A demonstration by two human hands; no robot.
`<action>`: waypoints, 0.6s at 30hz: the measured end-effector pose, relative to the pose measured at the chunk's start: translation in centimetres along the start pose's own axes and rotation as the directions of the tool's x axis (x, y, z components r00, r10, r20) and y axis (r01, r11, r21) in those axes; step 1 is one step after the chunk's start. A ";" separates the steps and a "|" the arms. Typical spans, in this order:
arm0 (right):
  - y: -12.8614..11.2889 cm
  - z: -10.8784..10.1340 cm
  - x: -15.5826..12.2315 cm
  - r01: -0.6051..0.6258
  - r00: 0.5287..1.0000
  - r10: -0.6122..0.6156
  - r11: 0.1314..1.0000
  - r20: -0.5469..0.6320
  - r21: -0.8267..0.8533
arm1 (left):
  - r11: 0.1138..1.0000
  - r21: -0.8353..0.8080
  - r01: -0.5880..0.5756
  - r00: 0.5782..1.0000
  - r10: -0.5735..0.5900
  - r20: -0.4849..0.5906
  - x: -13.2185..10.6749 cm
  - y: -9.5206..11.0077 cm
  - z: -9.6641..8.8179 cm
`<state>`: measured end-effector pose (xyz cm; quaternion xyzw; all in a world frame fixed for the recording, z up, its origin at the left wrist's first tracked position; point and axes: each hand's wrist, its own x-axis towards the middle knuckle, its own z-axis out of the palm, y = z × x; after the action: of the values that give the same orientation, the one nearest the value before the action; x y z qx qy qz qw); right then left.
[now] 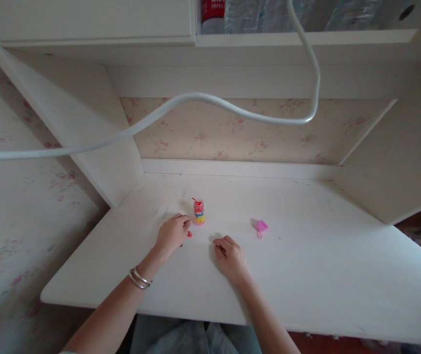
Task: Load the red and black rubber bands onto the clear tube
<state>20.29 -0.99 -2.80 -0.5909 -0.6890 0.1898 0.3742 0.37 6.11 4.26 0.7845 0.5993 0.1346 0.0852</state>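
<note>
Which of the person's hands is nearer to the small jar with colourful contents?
Left. The left hand lies close beside the jar, at its lower left. The right hand rests on the desk farther away, at the jar's lower right.

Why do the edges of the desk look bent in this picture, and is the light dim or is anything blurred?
Head view: the wide lens bows the straight edges of the desk; the light is soft and dim, with faint shadows by the small jar, the pink cap, the left hand and the right hand; the white cable near the camera looks soft.
</note>
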 end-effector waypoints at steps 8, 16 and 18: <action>0.0 0.0 0.0 -0.003 1.000 0.003 1.000 -0.002 -0.013 | 0.957 -0.260 -0.130 0.921 0.019 -0.389 1.7 0.5 -2.6; 0.1 0.0 0.0 -0.017 1.000 0.017 1.000 0.003 0.010 | 0.964 -0.211 -0.163 0.929 0.078 -0.363 3.9 2.5 -3.0; 0.1 0.0 0.0 -0.021 1.000 0.021 1.000 0.009 0.012 | 0.966 -0.198 -0.165 0.932 0.087 -0.353 3.9 2.7 -2.9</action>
<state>20.33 -0.98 -2.88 -0.5951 -0.6834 0.2006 0.3724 2.86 9.05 8.19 0.7715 0.5340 0.3406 0.0593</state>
